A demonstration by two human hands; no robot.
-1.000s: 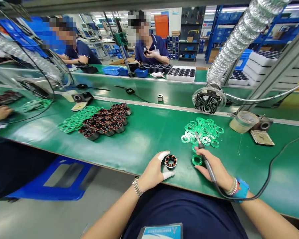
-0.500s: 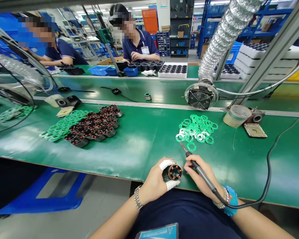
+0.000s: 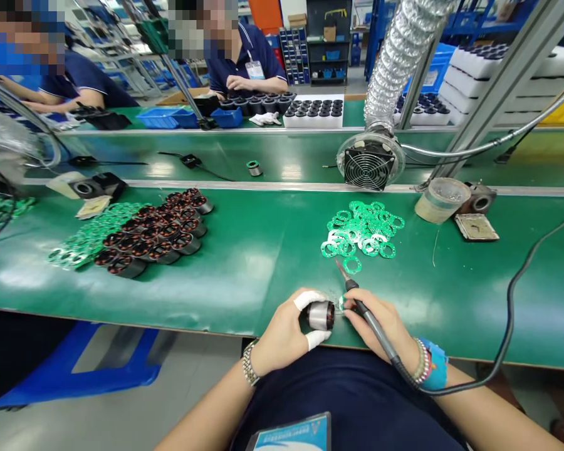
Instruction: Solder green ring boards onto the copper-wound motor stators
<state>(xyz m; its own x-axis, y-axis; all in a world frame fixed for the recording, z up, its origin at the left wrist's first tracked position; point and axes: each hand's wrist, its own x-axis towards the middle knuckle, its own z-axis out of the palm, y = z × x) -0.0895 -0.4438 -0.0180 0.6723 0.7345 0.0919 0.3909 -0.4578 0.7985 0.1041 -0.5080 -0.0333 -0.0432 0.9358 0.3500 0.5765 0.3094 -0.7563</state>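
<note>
White-tipped fingers of my left hand (image 3: 282,329) close around a motor stator (image 3: 319,315), a silvery cylinder with dark ends. It lies on its side near the table's front edge, one end facing right. My right hand (image 3: 388,322) grips a soldering iron (image 3: 375,327) like a pen, its tip pointing up and left. Between the same hand's fingertips shows a small green-and-white piece (image 3: 341,304), apparently a ring-shaped circuit board, close to the stator's end. Beyond the iron's tip lies a loose pile of green ring boards (image 3: 364,225).
At left, rows of stators (image 3: 155,235) stand beside overlapping green boards (image 3: 98,232). A fan (image 3: 369,168) with a foil duct hangs behind the pile. Right of it are a round tub (image 3: 442,200) and a sponge tray (image 3: 477,227). The iron's cable (image 3: 507,313) loops along the right.
My left hand has turned the stator from its open end facing me to its side, end towards my right hand. A board edge now shows at my right fingertips. The whole view has shifted.
</note>
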